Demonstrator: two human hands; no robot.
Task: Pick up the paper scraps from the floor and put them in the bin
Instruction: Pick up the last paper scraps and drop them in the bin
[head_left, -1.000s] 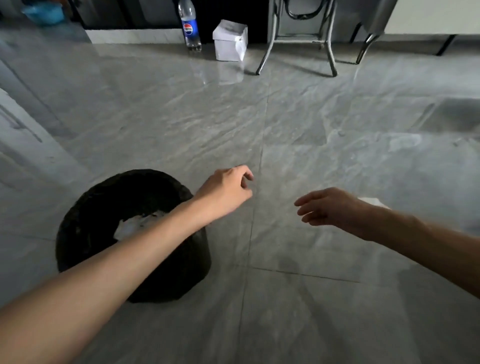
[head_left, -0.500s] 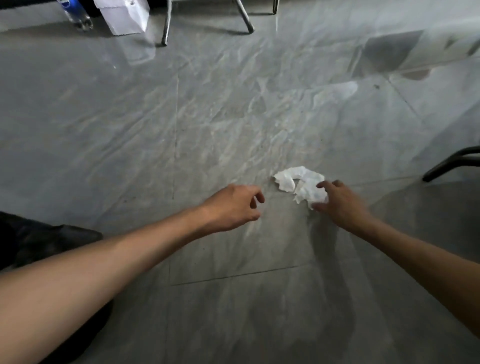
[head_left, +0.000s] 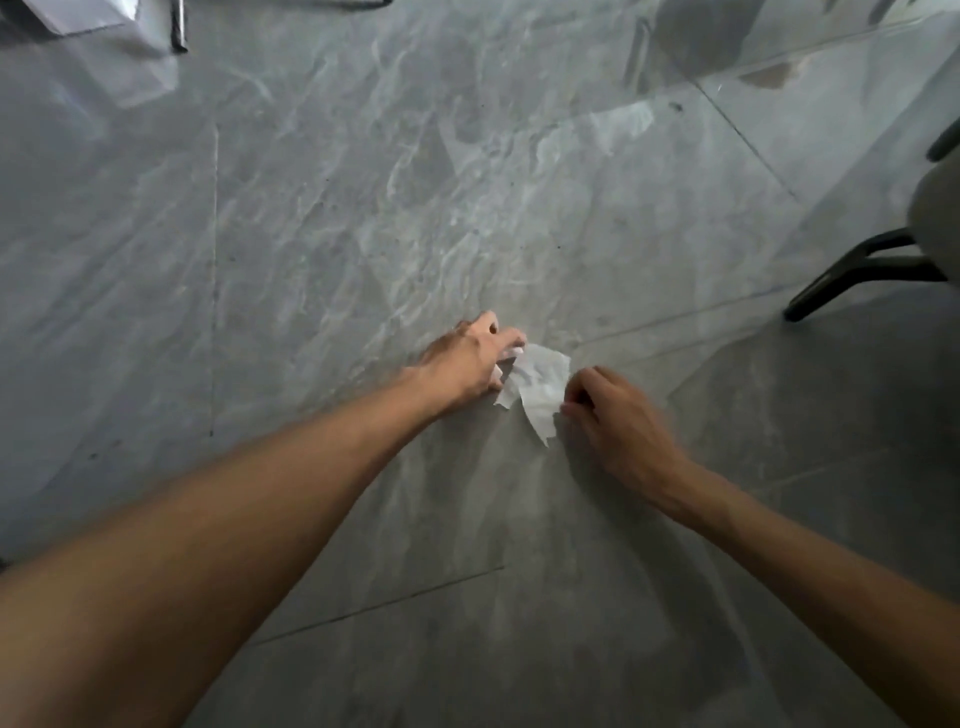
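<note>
**Position of the work.** One white paper scrap (head_left: 540, 387) is at the centre of the grey stone floor (head_left: 322, 218), between the two hands. Its long point trails toward the person. Whether it lies flat or is already partly raised cannot be told, as the view is blurred. The bin is not in view.

**Left hand** (head_left: 465, 361). The arm reaches in from the lower left, knuckles up. The fingers curl over the scrap's left edge and white paper shows under them, so this grip is clamped on the paper. Taking the edge suits thin paper on a hard, smooth floor, since the edge is the only part the fingers can get under.

**Right hand** (head_left: 621, 421). It comes in from the lower right. The fingers are curled and their tips meet the scrap's right edge. Whether this grip has closed on the paper or only touches it cannot be told. It probably sits on the opposite edge to stop the sheet sliding away from the left hand and to bunch it inward.

**Step in hand.** This is judged to be the gathering of the scrap just before the lift. The carry to the bin is not yet done.

**Caution.** Thin paper held at two edges may tear if the hands pull apart, so it is better to close them toward each other.

**Surroundings.** A dark chair leg (head_left: 852, 270) stands on the floor well apart to the right, clear of both arms.
</note>
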